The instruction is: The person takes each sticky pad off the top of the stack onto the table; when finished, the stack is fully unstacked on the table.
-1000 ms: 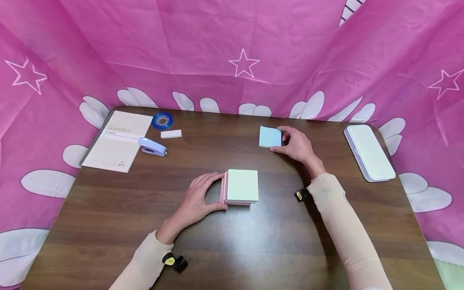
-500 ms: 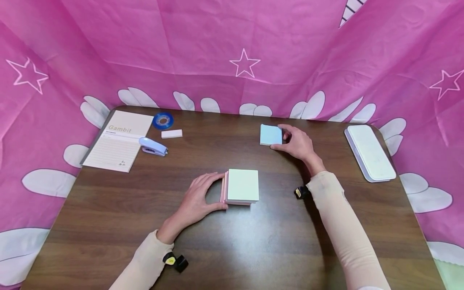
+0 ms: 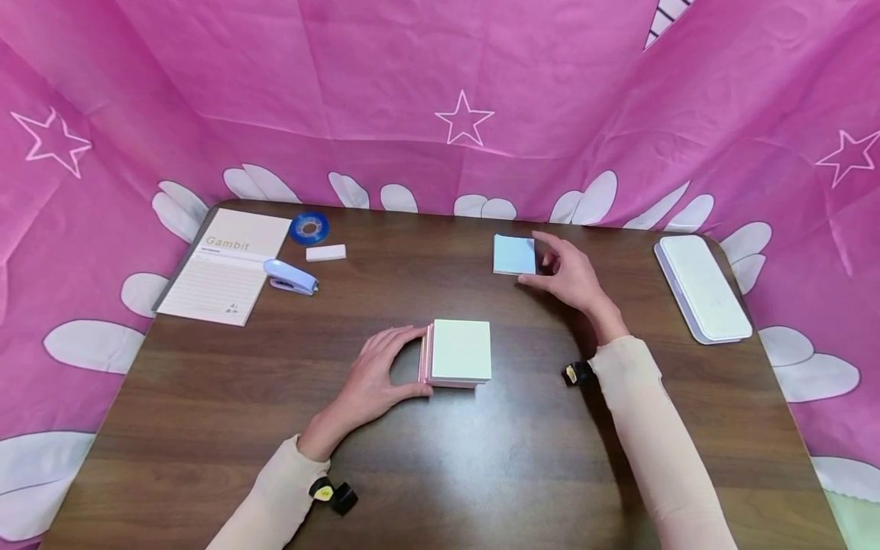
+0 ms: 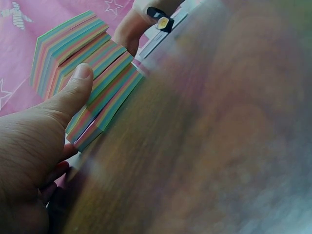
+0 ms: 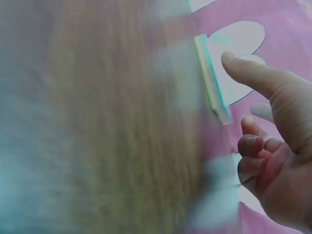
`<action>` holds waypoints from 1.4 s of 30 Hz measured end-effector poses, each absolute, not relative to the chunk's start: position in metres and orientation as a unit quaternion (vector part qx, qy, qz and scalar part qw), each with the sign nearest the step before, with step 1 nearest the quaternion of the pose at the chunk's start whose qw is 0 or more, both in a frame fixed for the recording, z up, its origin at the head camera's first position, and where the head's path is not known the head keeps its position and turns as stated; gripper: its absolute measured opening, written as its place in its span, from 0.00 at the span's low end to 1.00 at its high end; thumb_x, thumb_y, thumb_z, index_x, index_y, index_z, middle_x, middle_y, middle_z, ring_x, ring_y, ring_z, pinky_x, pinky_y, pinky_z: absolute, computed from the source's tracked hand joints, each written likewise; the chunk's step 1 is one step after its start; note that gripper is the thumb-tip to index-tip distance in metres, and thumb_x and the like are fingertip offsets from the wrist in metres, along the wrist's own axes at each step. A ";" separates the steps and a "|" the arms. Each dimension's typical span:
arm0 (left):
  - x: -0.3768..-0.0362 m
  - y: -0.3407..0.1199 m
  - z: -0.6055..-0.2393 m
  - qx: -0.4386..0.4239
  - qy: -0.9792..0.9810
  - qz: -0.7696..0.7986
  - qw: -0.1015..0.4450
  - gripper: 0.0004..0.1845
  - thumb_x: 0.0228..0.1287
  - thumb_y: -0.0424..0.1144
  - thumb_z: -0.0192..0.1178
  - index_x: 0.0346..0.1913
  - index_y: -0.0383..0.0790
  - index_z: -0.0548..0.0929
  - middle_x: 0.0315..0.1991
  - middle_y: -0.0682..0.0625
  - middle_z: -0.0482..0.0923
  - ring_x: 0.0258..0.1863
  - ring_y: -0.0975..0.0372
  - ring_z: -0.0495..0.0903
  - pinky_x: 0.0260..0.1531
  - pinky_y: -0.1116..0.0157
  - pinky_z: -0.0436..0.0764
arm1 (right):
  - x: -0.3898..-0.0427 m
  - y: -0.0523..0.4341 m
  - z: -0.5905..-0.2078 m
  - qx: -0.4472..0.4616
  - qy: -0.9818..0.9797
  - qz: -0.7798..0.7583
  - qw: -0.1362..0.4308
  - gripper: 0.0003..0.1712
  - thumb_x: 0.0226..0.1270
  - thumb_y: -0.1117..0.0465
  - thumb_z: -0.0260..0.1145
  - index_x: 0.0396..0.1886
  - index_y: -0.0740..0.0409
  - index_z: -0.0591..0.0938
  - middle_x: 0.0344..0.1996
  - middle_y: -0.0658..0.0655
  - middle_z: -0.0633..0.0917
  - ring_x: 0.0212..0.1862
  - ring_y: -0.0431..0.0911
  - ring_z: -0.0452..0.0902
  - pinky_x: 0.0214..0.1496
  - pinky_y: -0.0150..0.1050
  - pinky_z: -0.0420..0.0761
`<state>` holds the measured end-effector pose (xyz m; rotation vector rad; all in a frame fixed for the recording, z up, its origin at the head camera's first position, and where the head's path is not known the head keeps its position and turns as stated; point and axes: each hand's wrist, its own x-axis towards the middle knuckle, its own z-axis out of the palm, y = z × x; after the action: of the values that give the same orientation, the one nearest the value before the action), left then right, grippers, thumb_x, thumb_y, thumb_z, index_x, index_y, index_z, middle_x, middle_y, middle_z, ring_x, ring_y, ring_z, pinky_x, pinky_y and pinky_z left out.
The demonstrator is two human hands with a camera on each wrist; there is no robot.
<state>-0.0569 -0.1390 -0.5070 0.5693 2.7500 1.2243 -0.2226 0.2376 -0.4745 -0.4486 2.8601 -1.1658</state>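
A tall stack of sticky notes (image 3: 462, 350) with a pale green top stands at the table's middle. My left hand (image 3: 374, 378) grips it from the left, thumb on the near side and fingers at the far side. Its striped, multicoloured layers show in the left wrist view, where the thumb (image 4: 80, 80) presses on them. Farther back lies a thin blue sticky note pad (image 3: 514, 254). My right hand (image 3: 571, 275) is just to the right of this pad, thumb and index finger spread. In the right wrist view the thumb (image 5: 253, 70) is apart from the pad (image 5: 213, 80).
At the back left are a notebook (image 3: 230, 267), a light blue stapler (image 3: 292, 277), a blue tape roll (image 3: 309, 228) and a white eraser (image 3: 326, 253). A white case (image 3: 703, 289) lies at the right edge of the brown table (image 3: 481, 473). Pink curtain surrounds the table.
The blue pad has shifted slightly toward the back. My right hand has let go of it and drawn a little to the right. The left hand and the stack have stayed put.
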 end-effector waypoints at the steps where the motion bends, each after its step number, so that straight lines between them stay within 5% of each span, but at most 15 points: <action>1: -0.057 -0.139 -0.507 0.187 0.897 0.399 0.038 0.52 0.56 0.56 0.87 0.82 0.50 0.75 0.79 0.45 0.75 0.81 0.46 0.68 0.81 0.36 0.61 | -0.218 0.237 -0.473 -0.146 0.912 -0.382 0.001 0.50 0.62 0.58 0.88 0.81 0.60 0.75 0.42 0.63 0.80 0.43 0.56 0.75 0.48 0.44 0.73; 9: -0.057 -0.140 -0.507 0.188 0.897 0.398 0.034 0.52 0.56 0.55 0.87 0.82 0.49 0.75 0.78 0.45 0.76 0.80 0.46 0.69 0.81 0.36 0.61 | -0.172 0.220 -0.451 -0.173 0.882 -0.434 -0.057 0.39 0.66 0.67 0.84 0.75 0.61 0.81 0.36 0.59 0.83 0.32 0.48 0.74 0.35 0.31 0.71; 23: -0.056 -0.141 -0.506 0.190 0.896 0.400 0.031 0.52 0.54 0.54 0.88 0.82 0.48 0.75 0.78 0.44 0.76 0.80 0.45 0.69 0.81 0.36 0.61 | -0.107 0.184 -0.436 -0.268 0.851 -0.449 -0.047 0.30 0.69 0.66 0.81 0.70 0.57 0.86 0.30 0.47 0.83 0.28 0.39 0.74 0.31 0.33 0.76; 33: -0.056 -0.140 -0.507 0.195 0.897 0.397 0.029 0.52 0.55 0.56 0.87 0.82 0.49 0.75 0.79 0.44 0.75 0.80 0.45 0.69 0.80 0.36 0.61 | -0.084 0.166 -0.423 -0.266 0.901 -0.341 0.025 0.49 0.56 0.40 0.88 0.76 0.46 0.82 0.29 0.43 0.80 0.28 0.37 0.70 0.33 0.38 0.72; 42: -0.057 -0.140 -0.508 0.201 0.896 0.397 0.023 0.52 0.56 0.56 0.87 0.82 0.49 0.75 0.79 0.44 0.75 0.81 0.45 0.69 0.80 0.36 0.61 | -0.074 0.152 -0.422 -0.259 0.912 -0.317 0.010 0.56 0.45 0.39 0.93 0.74 0.53 0.83 0.26 0.42 0.75 0.28 0.36 0.68 0.32 0.37 0.71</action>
<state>-0.0568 -0.1399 -0.5078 0.6211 2.7730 1.2278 -0.0745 0.1520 -0.4224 -0.8093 2.8475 -0.9904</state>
